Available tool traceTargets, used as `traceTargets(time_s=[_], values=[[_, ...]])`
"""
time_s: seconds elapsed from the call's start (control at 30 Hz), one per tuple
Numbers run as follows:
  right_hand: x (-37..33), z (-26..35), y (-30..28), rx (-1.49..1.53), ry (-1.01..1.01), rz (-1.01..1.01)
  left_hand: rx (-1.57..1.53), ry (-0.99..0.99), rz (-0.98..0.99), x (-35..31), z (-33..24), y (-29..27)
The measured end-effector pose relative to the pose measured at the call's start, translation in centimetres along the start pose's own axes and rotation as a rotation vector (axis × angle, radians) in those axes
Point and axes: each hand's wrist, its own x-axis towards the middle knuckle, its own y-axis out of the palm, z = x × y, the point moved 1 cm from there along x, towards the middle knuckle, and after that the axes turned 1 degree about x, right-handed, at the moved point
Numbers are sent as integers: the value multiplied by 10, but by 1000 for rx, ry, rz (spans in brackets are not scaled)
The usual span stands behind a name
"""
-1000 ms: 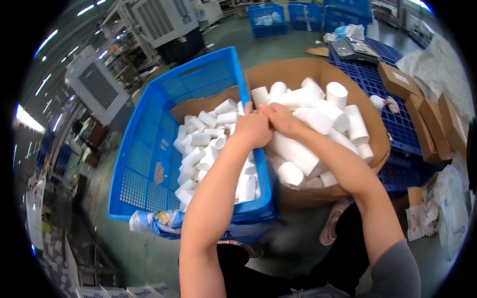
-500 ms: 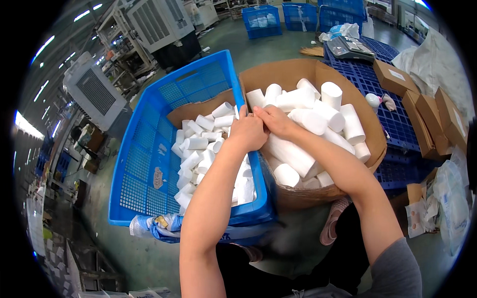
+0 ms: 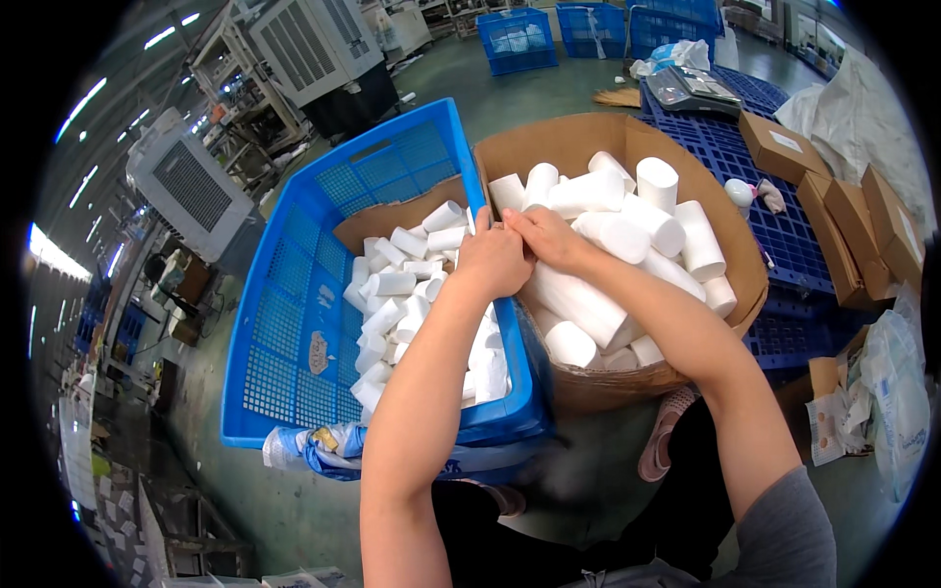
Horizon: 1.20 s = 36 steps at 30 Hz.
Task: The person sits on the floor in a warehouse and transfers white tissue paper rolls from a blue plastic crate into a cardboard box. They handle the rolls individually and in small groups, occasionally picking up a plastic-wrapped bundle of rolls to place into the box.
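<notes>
A blue plastic crate (image 3: 257,323) stands at the left, partly filled with small white cylinders (image 3: 394,284). Against its right side is an open brown cardboard box (image 3: 578,137) holding larger white cylindrical rolls (image 3: 655,225). My left hand (image 3: 496,259) is closed over the crate's right rim, where the two containers meet. Beside it, touching, my right hand (image 3: 545,238) is closed too, its fingers curled down at the box's left edge. What lies inside the right hand's fingers is hidden. My right forearm passes over the rolls, my left over the crate's near corner.
A blue pallet (image 3: 784,240) at the right bears a scale (image 3: 692,90) and small cartons (image 3: 782,147). Clear plastic bags (image 3: 897,392) lie nearer. Several blue crates (image 3: 517,41) stand at the back. Two grey air coolers (image 3: 191,186) are at the left.
The whole view has shifted slightly to the right. Both hands keep the same place and pose at the seam between crate and box.
</notes>
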Motion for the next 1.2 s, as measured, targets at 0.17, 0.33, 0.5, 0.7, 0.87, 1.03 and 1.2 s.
traceTargets(time_s=[0.17, 0.33, 0.5, 0.7, 0.87, 1.03, 1.2], values=[[0, -1, 0, 12, -9, 6, 0, -6, 32, 1, -1, -1], [-1, 2, -1, -33, 12, -2, -4, 4, 21, 0, 0, -1], [-3, 8, -1, 12, 5, 7, -9, 10, -34, -1, 1, 2], [-2, 5, -2, 6, -1, 8, -14, 15, -38, 1, 2, 4], [-2, 3, -1, 2, -10, 6, -12, 27, -61, 0, 2, 5], [-2, 4, 0, 15, -11, 6, -23, 18, -44, 0, 2, 4], [-2, 5, -1, -2, -13, 4, -22, 1, -18, 0, 0, 1]])
